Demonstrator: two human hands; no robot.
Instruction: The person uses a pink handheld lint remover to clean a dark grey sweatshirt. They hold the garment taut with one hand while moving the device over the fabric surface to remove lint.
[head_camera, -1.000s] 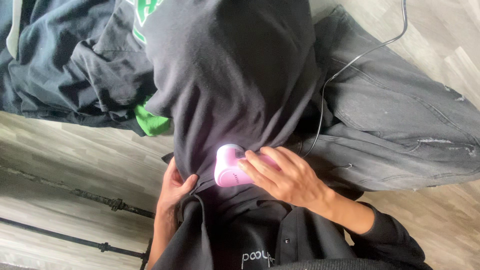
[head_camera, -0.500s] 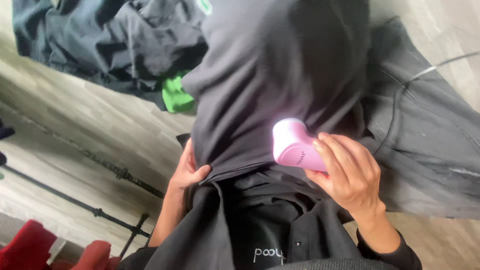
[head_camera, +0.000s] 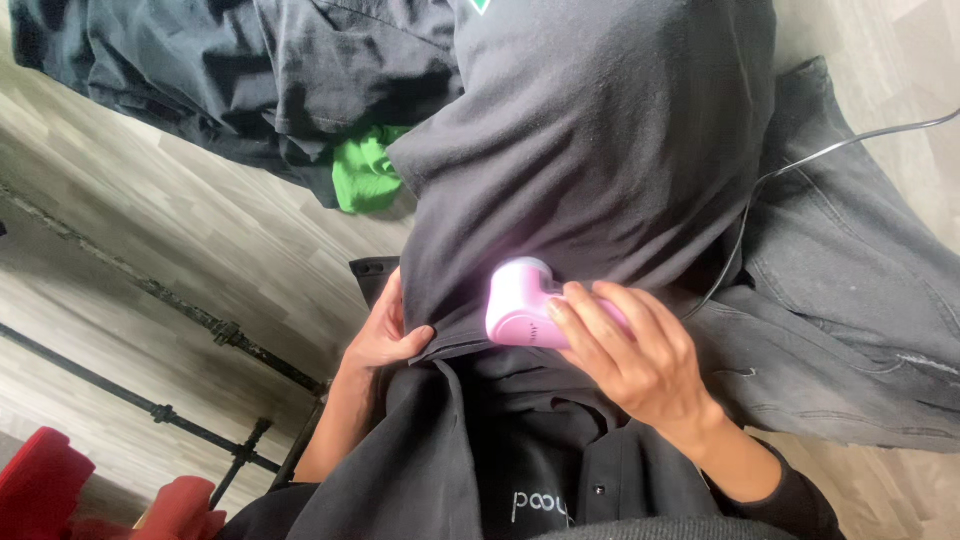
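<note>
Right hand (head_camera: 640, 365) grips a pink plastic fabric shaver (head_camera: 525, 303), head pressed on the dark grey cotton shirt (head_camera: 600, 150) near its hem, at 6 o'clock. Left hand (head_camera: 385, 330) pinches the hem taut at 8. Judgement: shaving underway; upper cloth appears not yet covered.

Left hand (head_camera: 385, 330): fingers tucked under shirt (head_camera: 590, 150) hem, only thumb and back showing. Shaver (head_camera: 525, 303): rear half covered by right hand (head_camera: 630, 360), head pressed into cloth, unseen. Cord (head_camera: 800, 160) vanishes behind shirt, runs off right edge. Green cloth (head_camera: 365, 170) mostly buried under dark pile (head_camera: 230, 80). Red thing (head_camera: 40, 490) cut by bottom-left corner.
</note>
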